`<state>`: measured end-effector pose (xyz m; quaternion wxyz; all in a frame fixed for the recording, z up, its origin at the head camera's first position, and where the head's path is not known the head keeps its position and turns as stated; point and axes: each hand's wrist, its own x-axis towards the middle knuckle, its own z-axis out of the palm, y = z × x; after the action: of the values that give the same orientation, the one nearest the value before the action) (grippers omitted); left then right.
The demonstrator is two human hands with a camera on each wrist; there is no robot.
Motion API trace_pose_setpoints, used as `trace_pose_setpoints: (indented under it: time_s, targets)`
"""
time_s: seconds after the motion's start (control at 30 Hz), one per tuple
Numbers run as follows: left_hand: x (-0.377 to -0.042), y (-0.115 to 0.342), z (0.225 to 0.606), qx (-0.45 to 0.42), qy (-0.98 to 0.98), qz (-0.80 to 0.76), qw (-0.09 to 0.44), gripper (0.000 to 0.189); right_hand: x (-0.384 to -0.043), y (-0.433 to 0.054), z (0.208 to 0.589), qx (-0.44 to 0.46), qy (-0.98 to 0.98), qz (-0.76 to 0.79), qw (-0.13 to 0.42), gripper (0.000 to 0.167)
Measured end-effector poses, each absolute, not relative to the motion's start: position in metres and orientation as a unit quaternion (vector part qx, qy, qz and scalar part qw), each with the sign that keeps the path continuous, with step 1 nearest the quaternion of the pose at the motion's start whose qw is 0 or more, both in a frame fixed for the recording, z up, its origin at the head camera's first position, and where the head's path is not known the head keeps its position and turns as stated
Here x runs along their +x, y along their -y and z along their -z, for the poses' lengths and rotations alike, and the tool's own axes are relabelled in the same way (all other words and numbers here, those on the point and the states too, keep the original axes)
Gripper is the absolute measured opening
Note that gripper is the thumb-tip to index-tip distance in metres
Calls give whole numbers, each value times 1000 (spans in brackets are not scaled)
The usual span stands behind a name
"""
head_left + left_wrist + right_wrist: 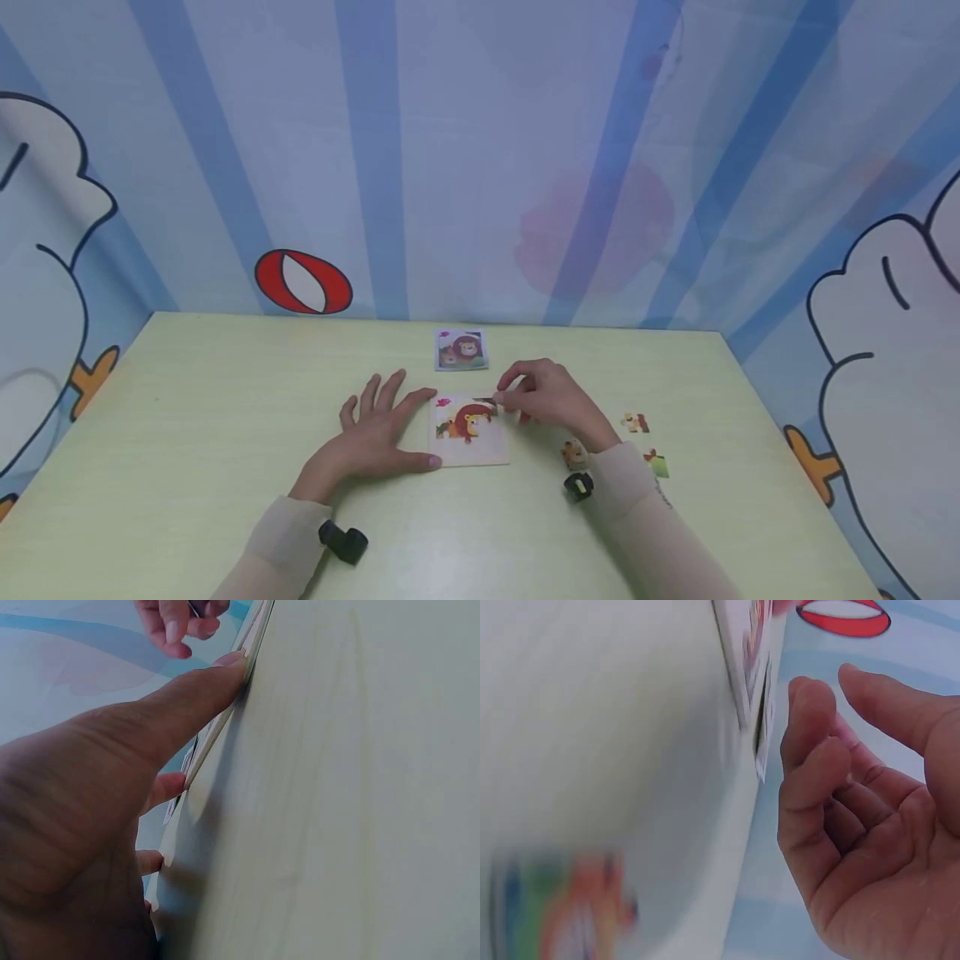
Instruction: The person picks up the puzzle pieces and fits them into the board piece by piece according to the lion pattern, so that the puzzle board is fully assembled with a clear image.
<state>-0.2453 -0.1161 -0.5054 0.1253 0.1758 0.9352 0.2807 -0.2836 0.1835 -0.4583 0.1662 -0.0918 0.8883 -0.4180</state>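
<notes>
A square puzzle board (pixel 472 454) lies mid-table, partly filled with lion picture pieces (pixel 468 422) along its upper part. My left hand (pixel 378 442) is spread at its left side, thumb on the lower edge and index finger at the upper left corner. In the left wrist view the thumb (pixel 202 684) presses against the board's edge. Over the upper right corner is my right hand (pixel 547 392), fingertips right at a dark piece there. The right wrist view shows its thumb (pixel 889 701) apart from the bent fingers (pixel 810 720), with nothing between them.
Behind the board lies a small lion picture card (pixel 461 350). Loose puzzle pieces lie right of it: a brown one (pixel 574 455) by the right wrist, a red-and-yellow one (pixel 635 422) and a green one (pixel 657 463). A printed cloth (pixel 480 167) hangs along the table's back edge.
</notes>
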Motion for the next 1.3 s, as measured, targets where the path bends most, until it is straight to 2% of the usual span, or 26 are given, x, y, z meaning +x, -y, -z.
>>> trace_pose_setpoints:
  time_s: [0.33,0.63,0.97,1.3]
  targets:
    - [-249,118,515,176,-936,-281,117,100,-280,-260,443,-84,-915,371,138,29]
    - [-248,117,513,176,-935,-283,117,100,-265,-319,433,-54,-931,334,135,36]
    - [-246,117,508,178,-935,-284,120,101,-261,-358,442,-32,-944,291,152,35]
    - [-247,116,509,173,-937,-279,124,100,-260,-368,451,-19,-950,267,164,32]
